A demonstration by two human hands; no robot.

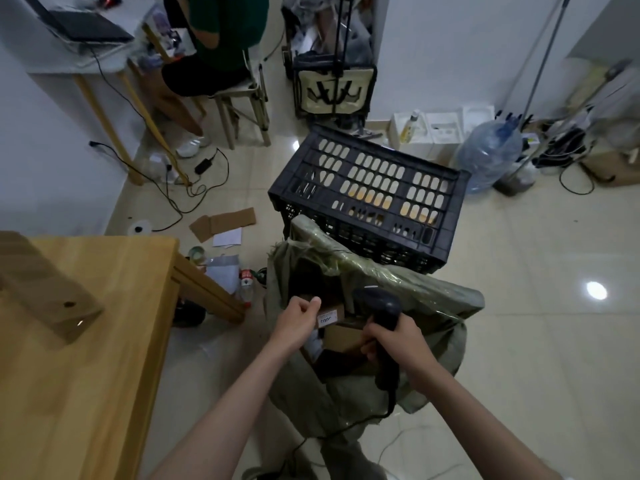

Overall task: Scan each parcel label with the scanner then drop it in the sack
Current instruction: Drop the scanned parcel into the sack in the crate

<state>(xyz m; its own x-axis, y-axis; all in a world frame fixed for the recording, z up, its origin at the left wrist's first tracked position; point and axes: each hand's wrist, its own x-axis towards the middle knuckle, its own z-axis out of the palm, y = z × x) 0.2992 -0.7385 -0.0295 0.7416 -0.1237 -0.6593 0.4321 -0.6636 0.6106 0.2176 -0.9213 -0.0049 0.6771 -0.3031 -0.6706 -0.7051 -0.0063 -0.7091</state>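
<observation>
A green woven sack (408,289) stands open on the floor in front of me. Inside it lie brown cardboard parcels; the top one (341,336) shows a white label (327,319). My left hand (298,322) hovers over the sack's left rim, fingers curled closed with nothing visible in them. My right hand (398,344) grips the handle of a black barcode scanner (377,306), whose head points down into the sack; its cable trails toward me. A long cardboard parcel (45,289) lies on the wooden table (104,375) at the left.
An upturned black plastic crate (367,192) sits just behind the sack. A plastic bottle (246,284), tape roll and cardboard scraps (221,223) litter the floor. A seated person (214,46) is at the far desk. A water jug (491,157) and cables are at right.
</observation>
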